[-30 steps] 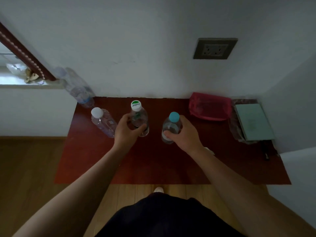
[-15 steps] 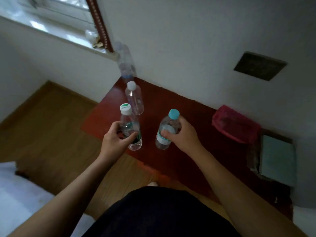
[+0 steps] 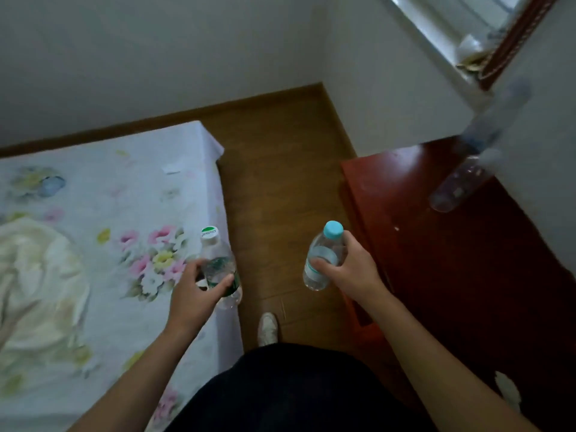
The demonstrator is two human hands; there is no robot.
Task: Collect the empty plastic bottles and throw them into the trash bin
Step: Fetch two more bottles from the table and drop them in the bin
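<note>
My left hand (image 3: 194, 296) grips a clear plastic bottle (image 3: 218, 263) with a green-and-white cap, held upright over the bed's edge. My right hand (image 3: 350, 271) grips a second clear bottle (image 3: 322, 257) with a light blue cap, held upright above the wooden floor. Two more clear bottles are left on the red table (image 3: 452, 260) at the right: a white-capped one (image 3: 458, 185) and a blurred one (image 3: 495, 116) against the wall behind it. No trash bin is in view.
A bed with a floral sheet (image 3: 93, 244) fills the left side. A strip of wooden floor (image 3: 280, 169) runs between bed and table toward the wall corner. My white shoe (image 3: 267, 329) is on that strip. A window sill (image 3: 467, 57) is at the upper right.
I have turned left, away from the table, carrying both bottles off it. The table has slid to the right of the view and the bed has come into view on the left.
</note>
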